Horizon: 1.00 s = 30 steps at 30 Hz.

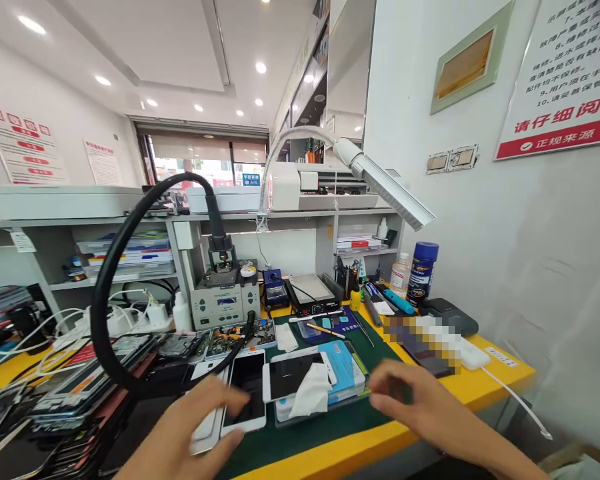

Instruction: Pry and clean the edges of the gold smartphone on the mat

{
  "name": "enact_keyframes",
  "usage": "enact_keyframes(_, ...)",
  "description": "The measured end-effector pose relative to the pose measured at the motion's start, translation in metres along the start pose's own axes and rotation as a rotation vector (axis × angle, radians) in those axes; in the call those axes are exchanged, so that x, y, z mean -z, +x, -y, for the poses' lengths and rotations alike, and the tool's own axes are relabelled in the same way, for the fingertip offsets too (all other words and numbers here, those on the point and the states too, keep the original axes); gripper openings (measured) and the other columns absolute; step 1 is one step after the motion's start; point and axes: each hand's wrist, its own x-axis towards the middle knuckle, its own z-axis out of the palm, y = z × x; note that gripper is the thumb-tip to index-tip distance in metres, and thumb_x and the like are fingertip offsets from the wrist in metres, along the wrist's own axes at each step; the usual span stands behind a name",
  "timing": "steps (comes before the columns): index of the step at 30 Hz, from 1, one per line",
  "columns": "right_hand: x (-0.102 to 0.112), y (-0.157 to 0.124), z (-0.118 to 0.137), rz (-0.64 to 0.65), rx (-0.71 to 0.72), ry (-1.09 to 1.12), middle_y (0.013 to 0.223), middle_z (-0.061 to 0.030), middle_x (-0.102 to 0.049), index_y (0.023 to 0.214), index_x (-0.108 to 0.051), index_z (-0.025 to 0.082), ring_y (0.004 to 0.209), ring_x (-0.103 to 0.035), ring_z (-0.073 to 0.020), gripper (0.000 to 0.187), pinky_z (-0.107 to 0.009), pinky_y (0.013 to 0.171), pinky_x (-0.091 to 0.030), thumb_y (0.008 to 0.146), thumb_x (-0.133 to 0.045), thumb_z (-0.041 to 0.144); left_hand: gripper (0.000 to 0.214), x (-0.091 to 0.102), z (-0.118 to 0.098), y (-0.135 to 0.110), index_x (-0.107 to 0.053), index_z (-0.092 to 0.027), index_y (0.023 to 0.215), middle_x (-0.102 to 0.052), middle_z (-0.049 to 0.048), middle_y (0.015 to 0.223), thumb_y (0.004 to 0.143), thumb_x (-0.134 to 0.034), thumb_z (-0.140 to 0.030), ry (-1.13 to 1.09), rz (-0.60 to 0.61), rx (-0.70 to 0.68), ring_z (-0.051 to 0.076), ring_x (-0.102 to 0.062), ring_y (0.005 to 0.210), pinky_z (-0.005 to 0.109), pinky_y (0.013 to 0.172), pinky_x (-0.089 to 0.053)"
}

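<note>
My left hand is open, thumb and index finger apart, above a white-framed phone with a dark screen. Another white phone or panel lies partly hidden beneath that hand. In the middle, a white phone rests screen up on a light blue and white box. A crumpled white cloth drapes over the phone's lower right part and the box edge. To the right of the box, my right hand hovers with fingers loosely curled; nothing shows in its grasp.
A black hose loops at left from a rework station. Stacked phone parts crowd the left. Tweezers, a yellow bottle and a blue-capped spray can stand or lie behind. A white power strip is at right.
</note>
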Motion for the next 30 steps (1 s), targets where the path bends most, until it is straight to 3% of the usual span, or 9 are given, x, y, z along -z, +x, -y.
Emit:
enact_keyframes(3,-0.015,0.050,0.032,0.080,0.228,-0.212,0.120,-0.0105,-0.066,0.116,-0.070,0.023,0.111,-0.060,-0.0293,0.036,-0.038,0.094,-0.048,0.083,-0.076,0.037,0.051,-0.007,-0.020,0.051,-0.063,-0.025,0.127,-0.060,0.0048,0.129,0.078,-0.075,-0.031,0.148,0.243,-0.173,0.026,-0.054,0.123,0.039,0.109,-0.043)
enact_keyframes(6,-0.041,0.073,0.041,0.166,0.276,-0.398,0.115,-0.0124,-0.066,0.116,-0.072,0.021,0.112,-0.059,-0.0341,0.048,-0.044,0.095,-0.047,0.072,-0.086,0.034,0.071,-0.021,-0.025,0.084,-0.064,-0.024,0.126,-0.061,0.0061,0.125,0.060,-0.087,-0.034,0.184,0.336,-0.205,0.030,-0.055,0.120,0.041,0.106,-0.045)
enact_keyframes(9,-0.053,0.075,0.035,0.201,0.286,-0.365,0.112,-0.0078,-0.067,0.103,-0.075,0.024,0.109,-0.061,-0.0288,0.023,-0.037,0.092,-0.047,0.079,-0.078,0.021,0.065,-0.030,-0.015,0.092,-0.065,-0.027,0.123,-0.059,0.0041,0.129,0.062,-0.086,-0.033,0.146,0.394,-0.174,0.028,-0.056,0.122,0.038,0.106,-0.044)
enact_keyframes(13,-0.028,0.086,0.035,0.191,0.266,-0.166,0.079,-0.0025,-0.069,0.078,-0.075,0.019,0.077,-0.063,-0.0203,0.009,-0.029,0.072,-0.044,0.078,-0.070,0.011,0.062,-0.028,-0.007,0.088,-0.065,-0.026,0.122,-0.059,0.0043,0.135,0.064,-0.087,-0.034,0.089,0.408,-0.122,0.029,-0.052,0.129,0.040,0.112,-0.039)
enact_keyframes(17,-0.004,0.135,0.038,0.123,0.193,0.078,0.076,-0.0013,-0.066,0.093,-0.073,0.017,0.065,-0.060,-0.0157,0.020,-0.025,0.059,-0.044,0.093,-0.061,0.033,0.058,-0.024,-0.011,0.087,-0.067,-0.025,0.125,-0.057,0.0070,0.147,0.070,-0.080,-0.032,0.133,0.442,-0.051,0.036,-0.041,0.142,0.052,0.120,-0.029)
enact_keyframes(19,-0.008,0.164,0.034,0.151,0.176,0.147,0.085,-0.0040,-0.071,0.101,-0.074,0.016,0.062,-0.065,-0.0150,0.025,-0.024,0.054,-0.047,0.094,-0.058,0.035,0.055,-0.026,-0.010,0.088,-0.070,-0.024,0.124,-0.060,0.0067,0.145,0.070,-0.078,-0.031,0.172,0.439,-0.088,0.039,-0.044,0.140,0.053,0.118,-0.032)
enact_keyframes(23,-0.043,0.201,0.020,0.169,0.155,0.247,0.074,-0.0038,-0.071,0.090,-0.075,0.013,0.058,-0.065,-0.0155,0.023,-0.025,0.053,-0.051,0.087,-0.059,0.028,0.049,-0.037,0.004,0.092,-0.074,-0.023,0.120,-0.074,0.0065,0.123,0.071,-0.075,-0.022,0.162,0.279,-0.217,0.030,-0.065,0.108,0.036,0.094,-0.051)
enact_keyframes(26,-0.064,0.205,0.009,0.181,0.151,0.289,0.071,-0.0019,-0.069,0.082,-0.078,0.014,0.058,-0.062,-0.0142,0.018,-0.023,0.052,-0.050,0.082,-0.061,0.022,0.038,-0.044,0.012,0.097,-0.076,-0.023,0.114,-0.078,0.0056,0.098,0.078,-0.066,-0.017,0.168,0.219,-0.208,0.024,-0.069,0.092,0.029,0.082,-0.051)
enact_keyframes(30,-0.063,0.193,0.001,0.213,0.122,0.327,0.065,0.0005,-0.066,0.083,-0.080,0.016,0.051,-0.058,-0.0123,0.022,-0.022,0.049,-0.046,0.082,-0.059,0.022,0.025,-0.049,0.018,0.101,-0.074,-0.026,0.110,-0.075,0.0046,0.099,0.090,-0.060,-0.025,0.131,0.153,-0.174,0.021,-0.068,0.090,0.026,0.080,-0.049)
